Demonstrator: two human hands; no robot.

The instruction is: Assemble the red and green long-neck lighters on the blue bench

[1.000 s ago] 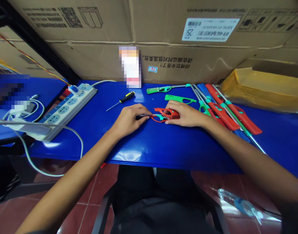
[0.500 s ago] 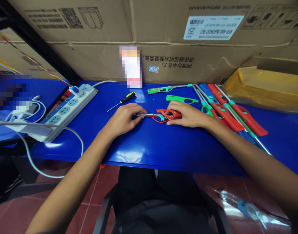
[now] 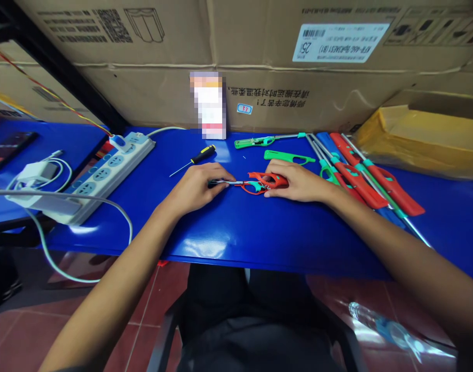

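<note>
Well, my L hand point(image 3: 192, 190) pinches thin metal rod point(image 3: 231, 182), R hand point(image 3: 298, 182) holds down red plastic lighter shell point(image 3: 268, 180) on blue desk point(image 3: 236, 227). If my grip slips, rod and small parts w/ it may spring out.

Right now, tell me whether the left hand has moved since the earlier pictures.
Yes: the left hand has shifted left in view, toward the power strip, which stays in place.
</note>
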